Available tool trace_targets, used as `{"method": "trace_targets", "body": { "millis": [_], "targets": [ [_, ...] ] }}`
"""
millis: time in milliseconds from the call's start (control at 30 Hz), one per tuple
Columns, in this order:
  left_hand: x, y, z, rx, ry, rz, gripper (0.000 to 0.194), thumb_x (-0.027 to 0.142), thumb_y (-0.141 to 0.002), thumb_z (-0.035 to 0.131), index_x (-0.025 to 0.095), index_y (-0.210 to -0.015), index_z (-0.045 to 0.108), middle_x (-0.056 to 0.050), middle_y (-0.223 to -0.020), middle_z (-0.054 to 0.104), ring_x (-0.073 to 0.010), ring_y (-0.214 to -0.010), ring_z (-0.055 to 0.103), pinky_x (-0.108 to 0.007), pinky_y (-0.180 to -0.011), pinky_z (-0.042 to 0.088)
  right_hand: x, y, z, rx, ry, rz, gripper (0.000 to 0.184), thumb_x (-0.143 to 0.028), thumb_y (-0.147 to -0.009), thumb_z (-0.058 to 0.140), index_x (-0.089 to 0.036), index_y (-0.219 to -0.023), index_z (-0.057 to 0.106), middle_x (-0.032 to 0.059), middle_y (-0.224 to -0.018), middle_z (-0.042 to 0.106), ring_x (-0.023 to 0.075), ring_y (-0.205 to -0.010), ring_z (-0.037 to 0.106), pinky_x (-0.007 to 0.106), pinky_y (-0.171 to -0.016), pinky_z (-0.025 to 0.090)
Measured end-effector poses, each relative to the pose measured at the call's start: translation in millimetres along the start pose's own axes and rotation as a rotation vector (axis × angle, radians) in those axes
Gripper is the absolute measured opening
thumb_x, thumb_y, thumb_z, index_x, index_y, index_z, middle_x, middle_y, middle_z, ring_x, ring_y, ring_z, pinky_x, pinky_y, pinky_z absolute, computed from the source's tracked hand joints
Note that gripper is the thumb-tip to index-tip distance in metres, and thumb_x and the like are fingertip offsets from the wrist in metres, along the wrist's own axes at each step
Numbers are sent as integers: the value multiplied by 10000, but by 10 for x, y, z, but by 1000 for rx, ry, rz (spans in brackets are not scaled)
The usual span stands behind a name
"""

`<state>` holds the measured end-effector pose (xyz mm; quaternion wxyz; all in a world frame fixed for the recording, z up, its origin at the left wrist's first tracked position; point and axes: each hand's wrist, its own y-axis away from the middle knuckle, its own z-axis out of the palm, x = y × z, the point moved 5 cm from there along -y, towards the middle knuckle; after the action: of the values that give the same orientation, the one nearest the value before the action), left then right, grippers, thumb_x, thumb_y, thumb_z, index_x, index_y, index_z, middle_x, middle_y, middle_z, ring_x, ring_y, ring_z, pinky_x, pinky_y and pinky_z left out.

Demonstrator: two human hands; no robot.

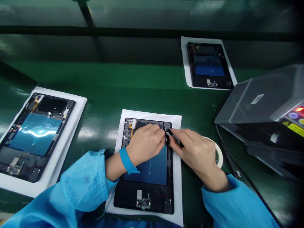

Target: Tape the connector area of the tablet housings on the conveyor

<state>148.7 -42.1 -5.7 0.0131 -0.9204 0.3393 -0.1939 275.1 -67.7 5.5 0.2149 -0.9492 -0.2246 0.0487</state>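
Note:
An opened tablet [146,172] lies on a white foam sheet [177,190] in front of me, its inner parts and blue battery exposed. My left hand [147,141] is closed over its upper middle, fingertips pinched near the upper right edge; what they grip, if anything, is hidden. My right hand [193,147] comes in from the right, thumb and forefinger pinching a small pale piece [169,133] at that same edge. Both sets of fingertips nearly meet there. A blue band [127,161] circles my left wrist.
A second opened tablet [38,126] lies on white sheets at the left, and a third [209,66] at the back right. A grey machine [258,101] with lit buttons stands on the right, a black cable [228,152] beside it. A tape roll [219,155] sits partly behind my right hand.

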Motion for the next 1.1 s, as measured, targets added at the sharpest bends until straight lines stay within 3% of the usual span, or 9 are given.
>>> {"method": "trace_targets", "body": {
  "millis": [800,1100],
  "targets": [
    [1,-2,-3,-6,11,-9,171,209,-900,456,155,-784,569,-37,-772,564,-189,-771,550,-320,-694,477,-25,-3,7,-16,28,-12,154,-234,-847,586,-154,-951,667,7,-803,689,120,-654,562,262,-557,342],
    [3,11,8,-19,8,-21,152,210,-895,466,156,-807,578,-37,-789,573,-196,-780,559,-323,-678,481,-30,-33,14,-37,-104,11,103,-215,-854,578,-161,-883,660,31,-870,674,139,-734,557,266,-634,397]
  ]
}}
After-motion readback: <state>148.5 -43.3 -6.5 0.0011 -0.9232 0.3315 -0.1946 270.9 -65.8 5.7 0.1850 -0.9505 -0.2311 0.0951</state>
